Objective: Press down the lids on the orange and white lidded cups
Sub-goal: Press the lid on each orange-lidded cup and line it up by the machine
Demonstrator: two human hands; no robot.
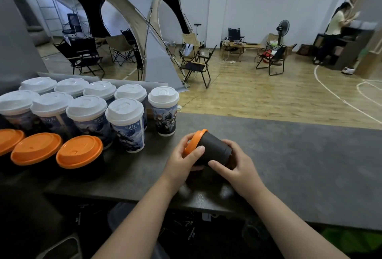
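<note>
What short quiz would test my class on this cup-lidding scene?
1. True or false: the held dark cup stands upright on the counter.
2. Which hand has its fingers on that cup's orange lid? A) left hand B) right hand C) neither
3. How many white-lidded cups are in view?
Key: 1 false: it is held tilted, lid towards the left. 2 A: the right hand grips the base end. 3 nine.
</note>
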